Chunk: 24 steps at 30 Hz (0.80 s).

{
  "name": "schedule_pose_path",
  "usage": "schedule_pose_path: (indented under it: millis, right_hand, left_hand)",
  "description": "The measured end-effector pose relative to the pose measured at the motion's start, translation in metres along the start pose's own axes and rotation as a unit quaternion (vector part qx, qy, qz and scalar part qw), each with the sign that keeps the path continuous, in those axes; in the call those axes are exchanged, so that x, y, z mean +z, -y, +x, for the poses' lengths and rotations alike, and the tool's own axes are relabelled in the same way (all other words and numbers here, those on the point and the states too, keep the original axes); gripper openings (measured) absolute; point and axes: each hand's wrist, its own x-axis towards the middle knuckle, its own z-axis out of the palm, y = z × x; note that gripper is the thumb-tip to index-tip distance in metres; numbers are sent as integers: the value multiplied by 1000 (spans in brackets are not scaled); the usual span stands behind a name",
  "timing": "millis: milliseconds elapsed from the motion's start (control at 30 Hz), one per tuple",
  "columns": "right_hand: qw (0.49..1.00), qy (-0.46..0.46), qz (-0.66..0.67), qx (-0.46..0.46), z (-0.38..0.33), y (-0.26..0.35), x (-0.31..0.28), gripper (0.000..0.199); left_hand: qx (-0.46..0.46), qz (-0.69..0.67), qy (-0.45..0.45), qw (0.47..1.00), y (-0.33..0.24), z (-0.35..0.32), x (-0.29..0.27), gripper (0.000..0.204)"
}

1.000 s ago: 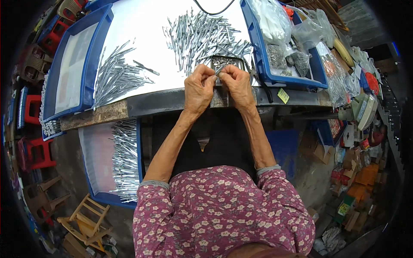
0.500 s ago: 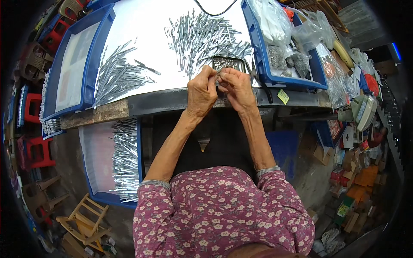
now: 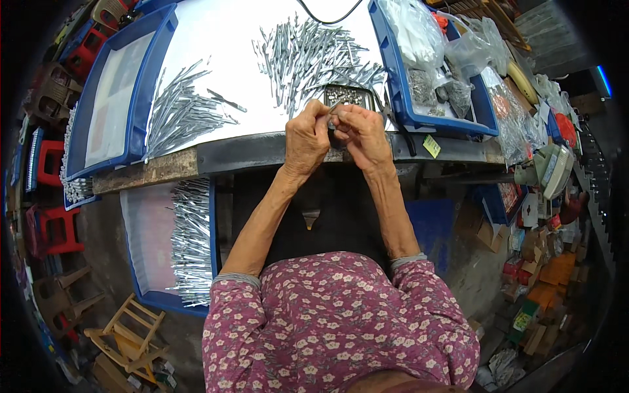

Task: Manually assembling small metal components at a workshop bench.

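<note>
My left hand (image 3: pixel 306 141) and my right hand (image 3: pixel 367 139) meet at the table's front edge, both with fingers pinched. Between their fingertips is a thin grey metal piece (image 3: pixel 335 107), mostly covered by the fingers. Just beyond them sits a small dark-rimmed tray (image 3: pixel 371 98) of tiny metal parts (image 3: pixel 343 95). A large loose pile of slim silvery metal pieces (image 3: pixel 308 56) lies on the white tabletop past the hands. To the left is a second pile of similar pieces (image 3: pixel 183 111).
A blue tray (image 3: pixel 134 118) stands at the table's left, and a blue bin (image 3: pixel 445 124) with plastic bags at its right. Below the table's left part, another blue tray (image 3: pixel 134 262) holds many slim metal pieces. A black cable (image 3: pixel 327 23) curves across the far side.
Both hands stay in nearly the same place, fingertips together. The grey piece between them shows slightly more now. The piles look unchanged.
</note>
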Motion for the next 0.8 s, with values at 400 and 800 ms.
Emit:
schedule_pose_path:
  millis: [400, 800]
  right_hand:
    - [1000, -4, -26, -9, 10, -3, 3, 12]
    - [998, -28, -37, -30, 8, -8, 6, 8]
  left_hand:
    - [-157, -263, 21, 952, -5, 7, -8, 2]
    - [-81, -125, 23, 989, -3, 4, -4, 3]
